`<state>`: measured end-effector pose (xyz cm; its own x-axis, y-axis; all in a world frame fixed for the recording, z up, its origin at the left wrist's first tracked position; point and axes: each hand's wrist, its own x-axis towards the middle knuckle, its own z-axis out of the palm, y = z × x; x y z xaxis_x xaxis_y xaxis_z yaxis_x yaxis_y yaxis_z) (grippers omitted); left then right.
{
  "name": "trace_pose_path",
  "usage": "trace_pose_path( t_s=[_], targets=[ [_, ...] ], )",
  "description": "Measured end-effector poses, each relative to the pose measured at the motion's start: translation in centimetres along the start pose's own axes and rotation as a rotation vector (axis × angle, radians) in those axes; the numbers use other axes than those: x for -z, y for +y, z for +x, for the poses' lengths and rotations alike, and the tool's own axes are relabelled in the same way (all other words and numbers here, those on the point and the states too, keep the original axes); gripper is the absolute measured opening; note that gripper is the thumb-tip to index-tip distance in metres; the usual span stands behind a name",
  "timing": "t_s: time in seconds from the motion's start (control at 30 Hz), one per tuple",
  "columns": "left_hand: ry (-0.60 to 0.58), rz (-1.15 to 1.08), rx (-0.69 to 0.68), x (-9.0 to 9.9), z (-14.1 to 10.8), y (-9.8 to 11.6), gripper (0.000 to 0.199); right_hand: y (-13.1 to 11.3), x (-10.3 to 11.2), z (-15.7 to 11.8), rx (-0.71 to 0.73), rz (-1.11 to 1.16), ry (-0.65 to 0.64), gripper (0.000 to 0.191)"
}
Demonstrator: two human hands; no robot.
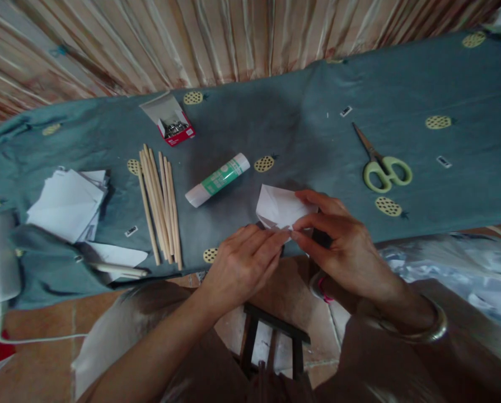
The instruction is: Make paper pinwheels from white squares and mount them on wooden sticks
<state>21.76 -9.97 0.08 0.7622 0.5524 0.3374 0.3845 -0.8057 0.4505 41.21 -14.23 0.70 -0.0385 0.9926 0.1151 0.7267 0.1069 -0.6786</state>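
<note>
A small folded piece of white paper (280,206) is at the front edge of the cloth-covered table, between both hands. My left hand (247,262) has its fingers together, their tips pressed on the paper's near edge. My right hand (338,235) pinches the paper's right side between thumb and fingers, with a bracelet on that wrist. The fingertips of both hands meet at the near edge, where the fold is partly hidden. A glue stick (219,180) with a green label lies just beyond, to the left.
Green-handled scissors (381,165) lie to the right. Left are several thin wooden sticks (160,207), a stack of white paper pieces (69,202) and an open red-and-white box (172,124) of small metal pieces. A pleated curtain (233,39) hangs behind the table (317,151).
</note>
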Motion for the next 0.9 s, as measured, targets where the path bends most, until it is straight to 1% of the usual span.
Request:
trace_pose_path(
  t_s=[0.07,0.2,0.43,0.9],
  targets=[
    [-0.008,-0.007,-0.019,-0.03,-0.05,-0.05,0.023,-0.04,-0.14,0.06,0.010,-0.019,0.005,0.008],
    [0.008,-0.034,-0.052,-0.14,-0.03,-0.21,0.020,-0.12,-0.40,0.11,0.012,-0.044,0.025,0.009],
    [0.016,-0.070,-0.024,-0.31,0.15,-0.15,0.015,-0.26,-0.61,0.10,-0.001,-0.066,0.053,0.007],
    [0.014,-0.073,-0.017,-0.35,0.23,-0.11,0.015,-0.23,-0.59,0.12,-0.014,-0.080,0.043,0.009]
  ],
)
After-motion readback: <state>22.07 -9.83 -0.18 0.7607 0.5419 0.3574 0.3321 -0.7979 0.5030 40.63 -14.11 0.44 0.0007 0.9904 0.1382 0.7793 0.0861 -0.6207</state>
